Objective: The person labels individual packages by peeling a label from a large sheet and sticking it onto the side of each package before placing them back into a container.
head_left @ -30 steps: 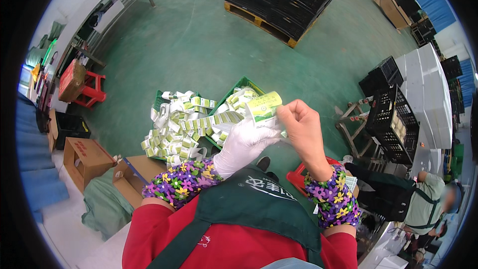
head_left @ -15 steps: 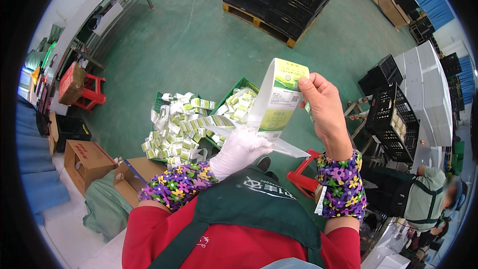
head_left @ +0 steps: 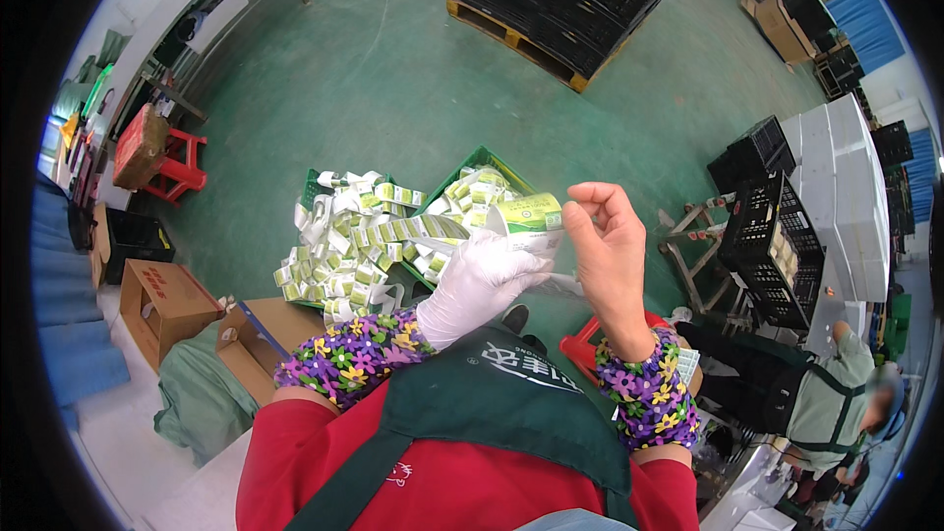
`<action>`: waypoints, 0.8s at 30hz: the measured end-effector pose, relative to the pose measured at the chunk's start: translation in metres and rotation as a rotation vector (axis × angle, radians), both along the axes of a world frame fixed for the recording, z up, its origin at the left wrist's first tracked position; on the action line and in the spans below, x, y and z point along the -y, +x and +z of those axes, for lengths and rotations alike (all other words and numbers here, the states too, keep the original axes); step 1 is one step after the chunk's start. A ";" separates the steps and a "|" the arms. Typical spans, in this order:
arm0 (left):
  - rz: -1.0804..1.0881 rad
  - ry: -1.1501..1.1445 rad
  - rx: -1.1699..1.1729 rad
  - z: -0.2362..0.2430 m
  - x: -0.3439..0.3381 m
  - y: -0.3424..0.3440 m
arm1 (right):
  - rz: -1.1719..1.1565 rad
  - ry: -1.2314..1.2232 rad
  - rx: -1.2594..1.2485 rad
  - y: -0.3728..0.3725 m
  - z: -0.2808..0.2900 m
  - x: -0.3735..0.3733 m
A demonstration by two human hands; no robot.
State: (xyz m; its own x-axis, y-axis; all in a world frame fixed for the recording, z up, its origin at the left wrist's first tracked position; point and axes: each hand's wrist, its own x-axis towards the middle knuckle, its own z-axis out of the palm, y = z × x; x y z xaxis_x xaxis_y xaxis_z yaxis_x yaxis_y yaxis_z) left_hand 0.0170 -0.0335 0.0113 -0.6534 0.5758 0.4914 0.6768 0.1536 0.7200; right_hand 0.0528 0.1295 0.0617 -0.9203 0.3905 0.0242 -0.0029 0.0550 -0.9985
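Near the centre of the frame, gripping a green-and-white label strip (head_left: 531, 214) in the gloved left hand (head_left: 482, 283) — pressed together at thumb and fingers, with a curled loop above. Just right of that loop, raising the bare right hand (head_left: 608, 246), bent at the fingers; cannot tell from here whether pinching the edge or merely beside it. Left of the gloved fingers, apparently running on to the heap of label strips (head_left: 320, 273) in a green crate (head_left: 313, 193) left of centre (with a second green crate (head_left: 482, 157), also holding labels, just beside). Could snag or knot if pulled hard, being so loosely tangled in that heap. Could also slide out of the gloved fingers through too light a grip, crease at the loop through squeezing — or, if dropped, catch near the red stool (head_left: 578, 346) below right of centre.
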 end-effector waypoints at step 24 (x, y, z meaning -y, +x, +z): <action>-0.204 0.021 0.058 0.000 -0.001 0.017 | 0.169 -0.158 0.057 -0.030 0.039 -0.034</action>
State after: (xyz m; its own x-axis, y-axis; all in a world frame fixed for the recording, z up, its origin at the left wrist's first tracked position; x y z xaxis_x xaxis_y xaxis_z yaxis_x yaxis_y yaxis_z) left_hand 0.0338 -0.0328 0.0111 -0.5516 0.6894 0.4695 0.6497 0.0021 0.7602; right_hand 0.0224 0.1640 0.1011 -0.9710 0.2259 -0.0789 0.0578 -0.0982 -0.9935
